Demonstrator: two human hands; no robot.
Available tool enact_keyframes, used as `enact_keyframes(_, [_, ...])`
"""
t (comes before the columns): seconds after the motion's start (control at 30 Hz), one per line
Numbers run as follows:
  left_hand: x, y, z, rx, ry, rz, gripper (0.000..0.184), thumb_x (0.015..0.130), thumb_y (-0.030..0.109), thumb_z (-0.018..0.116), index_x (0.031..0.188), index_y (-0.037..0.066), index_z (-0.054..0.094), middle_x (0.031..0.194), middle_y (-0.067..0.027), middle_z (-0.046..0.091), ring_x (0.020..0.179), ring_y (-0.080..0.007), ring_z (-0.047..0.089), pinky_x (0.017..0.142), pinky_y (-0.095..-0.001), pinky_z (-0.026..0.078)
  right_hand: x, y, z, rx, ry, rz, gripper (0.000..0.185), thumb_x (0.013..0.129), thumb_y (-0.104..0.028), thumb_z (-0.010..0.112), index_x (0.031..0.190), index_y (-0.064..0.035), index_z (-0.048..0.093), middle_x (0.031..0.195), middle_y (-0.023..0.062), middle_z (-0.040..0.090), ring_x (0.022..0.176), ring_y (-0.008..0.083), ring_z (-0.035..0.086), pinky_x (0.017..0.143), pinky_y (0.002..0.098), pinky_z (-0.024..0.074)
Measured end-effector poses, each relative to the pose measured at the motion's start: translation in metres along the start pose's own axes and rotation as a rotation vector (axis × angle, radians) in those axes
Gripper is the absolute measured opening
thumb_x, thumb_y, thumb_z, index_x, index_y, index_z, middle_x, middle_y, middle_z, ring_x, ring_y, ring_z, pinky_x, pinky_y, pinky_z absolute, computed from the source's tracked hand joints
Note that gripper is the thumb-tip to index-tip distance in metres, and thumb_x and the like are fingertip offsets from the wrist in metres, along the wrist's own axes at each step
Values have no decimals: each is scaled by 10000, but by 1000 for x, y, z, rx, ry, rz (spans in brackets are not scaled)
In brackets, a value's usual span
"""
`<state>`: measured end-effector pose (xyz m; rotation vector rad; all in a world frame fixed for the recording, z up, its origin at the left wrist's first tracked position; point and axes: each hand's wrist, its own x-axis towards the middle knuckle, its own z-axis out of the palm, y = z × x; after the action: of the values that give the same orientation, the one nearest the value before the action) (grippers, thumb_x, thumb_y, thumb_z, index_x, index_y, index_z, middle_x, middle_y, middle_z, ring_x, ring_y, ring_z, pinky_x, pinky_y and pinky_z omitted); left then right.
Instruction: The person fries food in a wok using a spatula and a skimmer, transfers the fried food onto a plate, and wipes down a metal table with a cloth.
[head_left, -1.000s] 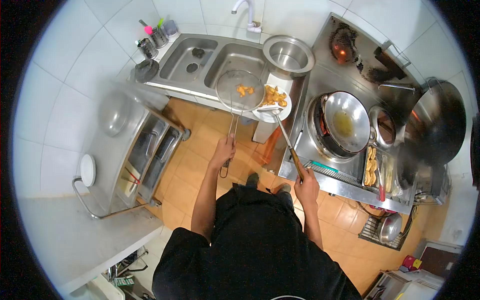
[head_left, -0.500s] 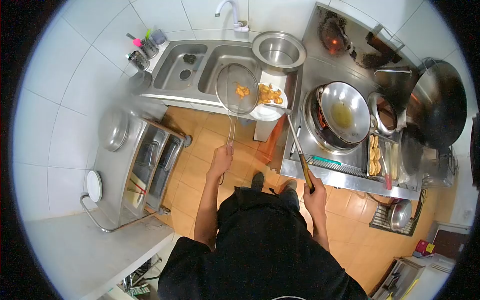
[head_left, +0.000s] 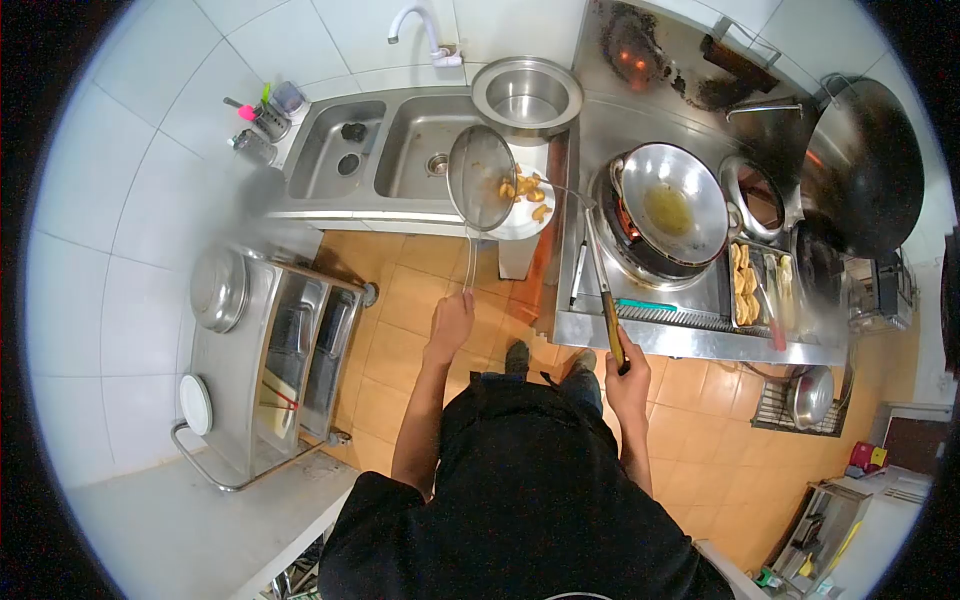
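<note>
My left hand (head_left: 453, 318) is closed around the wire handle of a round mesh strainer (head_left: 478, 165). The strainer is tilted, its right rim over a white plate (head_left: 522, 228) beside the sink. Golden fried pieces (head_left: 527, 187) lie on the plate, and some are at the strainer's edge. My right hand (head_left: 627, 368) grips the wooden handle of a long metal spatula (head_left: 602, 262). Its thin head, seen nearly edge-on, points left toward the plate. A wok (head_left: 672, 205) with yellowish oil in the bottom sits over the lit burner.
A double sink (head_left: 335, 152) and a steel pot (head_left: 527, 98) stand at the back. Right of the wok are a tray of long browned food pieces (head_left: 745, 287) and a big dark wok (head_left: 865, 170). A steel trolley (head_left: 235, 385) stands at left.
The strainer has tilted toward the plate, and the pieces in it have shifted to its right edge and onto the plate. The spatula's head has swung slightly. The whole view has shifted a little.
</note>
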<state>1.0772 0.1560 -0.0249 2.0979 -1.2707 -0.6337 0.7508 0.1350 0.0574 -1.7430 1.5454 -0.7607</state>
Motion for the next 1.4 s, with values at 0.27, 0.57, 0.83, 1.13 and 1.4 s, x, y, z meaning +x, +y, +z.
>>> enact_keyframes(0.27, [-5, 9, -4, 179, 51, -26, 441, 1013, 283, 441, 813, -48, 653, 746, -315, 631, 724, -484, 633, 655, -538, 516, 4, 6, 5, 1, -6, -46, 522, 825, 48, 624, 1335, -49, 575, 926, 207, 608, 831, 348, 619, 763, 381, 495])
enact_keyframes(0.57, [-10, 15, -13, 325, 16, -15, 398, 1012, 273, 432, 871, -29, 649, 725, -272, 646, 697, -443, 653, 637, -521, 530, 19, -19, 7, -190, -61, -75, 492, 822, 16, 617, 1305, -76, 597, 948, 186, 609, 852, 366, 626, 733, 421, 501])
enact_keyframes(0.83, [-14, 17, -14, 354, 20, -27, 400, 1014, 279, 428, 855, -17, 645, 720, -270, 647, 696, -444, 654, 636, -526, 528, 57, -16, 35, -427, -26, -277, 480, 825, -12, 621, 1288, -138, 618, 982, 144, 601, 808, 359, 637, 684, 437, 525])
enact_keyframes(1.13, [-15, 13, -12, 351, 49, -26, 424, 1012, 285, 444, 807, -21, 655, 712, -271, 646, 685, -437, 657, 618, -516, 530, 53, -6, 22, -520, -67, -256, 540, 784, -8, 637, 1297, -176, 620, 1019, 137, 595, 798, 346, 647, 673, 444, 540])
enact_keyframes(1.4, [-14, 19, -16, 396, 102, 25, 420, 1008, 272, 462, 777, -16, 662, 665, -243, 640, 633, -406, 661, 572, -481, 537, 48, -10, 21, -432, 13, -263, 537, 801, -12, 638, 1307, -194, 619, 1059, 146, 602, 813, 348, 651, 677, 438, 540])
